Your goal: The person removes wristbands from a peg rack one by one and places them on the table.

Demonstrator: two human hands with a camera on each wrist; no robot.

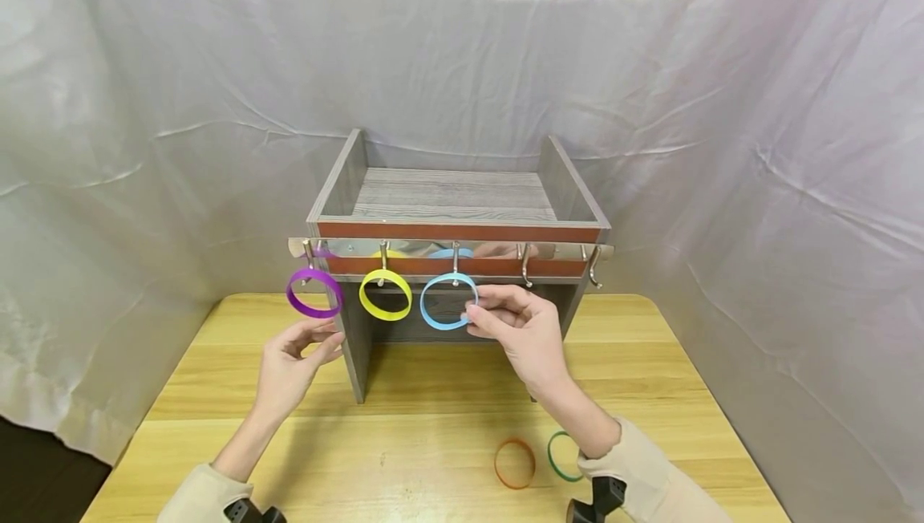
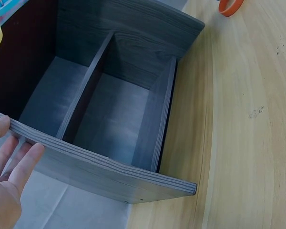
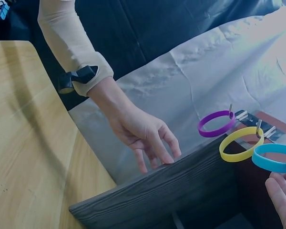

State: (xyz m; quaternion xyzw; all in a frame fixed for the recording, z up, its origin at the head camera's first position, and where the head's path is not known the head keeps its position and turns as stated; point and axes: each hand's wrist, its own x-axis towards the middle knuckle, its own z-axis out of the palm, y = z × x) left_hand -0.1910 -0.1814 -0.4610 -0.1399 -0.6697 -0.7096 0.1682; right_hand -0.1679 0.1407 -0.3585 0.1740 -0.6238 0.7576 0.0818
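Observation:
My right hand [image 1: 532, 338] pinches the right side of a light blue wristband [image 1: 440, 326] between thumb and fingers. The band's top lies at the middle hook [image 1: 455, 254] of a metal rail. Farther left, a yellow wristband [image 1: 385, 315] and a purple wristband [image 1: 316, 312] hang from two hooks. Below the purple one, my left hand [image 1: 287, 369] is beside the grey shelf's left side panel [image 1: 354, 362], its fingers loosely bent. In the left wrist view, the left fingers [image 2: 26, 164] are at that panel's edge; firm contact cannot be made out.
Two hooks right of the blue band, including one curved hook [image 1: 595, 266], carry no band. An orange wristband [image 1: 515, 485] and a green wristband [image 1: 559, 471] lie on the wooden table [image 1: 404, 459] near the right forearm. Grey cloth [image 1: 462, 66] surrounds the table.

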